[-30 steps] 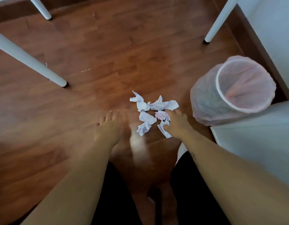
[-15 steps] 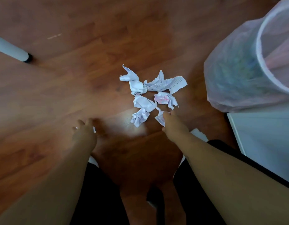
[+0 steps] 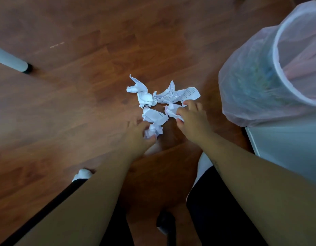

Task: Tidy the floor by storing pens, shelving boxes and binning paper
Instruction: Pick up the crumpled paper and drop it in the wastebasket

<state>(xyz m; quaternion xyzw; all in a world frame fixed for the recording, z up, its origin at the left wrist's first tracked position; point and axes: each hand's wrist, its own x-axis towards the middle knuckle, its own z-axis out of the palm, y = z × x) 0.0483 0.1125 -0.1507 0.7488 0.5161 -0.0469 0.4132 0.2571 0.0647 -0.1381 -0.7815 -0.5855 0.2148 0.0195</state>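
1. Crumpled paper pieces [image 3: 154, 101] lie in a loose cluster on the wooden floor [image 3: 82, 86], left of the bin.
2. Left hand [image 3: 137, 137] curls around the nearest paper ball [image 3: 153, 130]; fingers wrap it, grip looks closed on it.
3. Right hand [image 3: 192, 121] pinches a small crumpled scrap [image 3: 172, 110] between thumb and fingers.
4. Lined sheet [image 3: 178, 94] sits just beyond the right hand.
5. Bin [image 3: 260, 77], lined with a translucent bag, stands at right, near the pile, beside a white cabinet [image 3: 286, 148].
6. White table leg [image 3: 10, 61] at far left.
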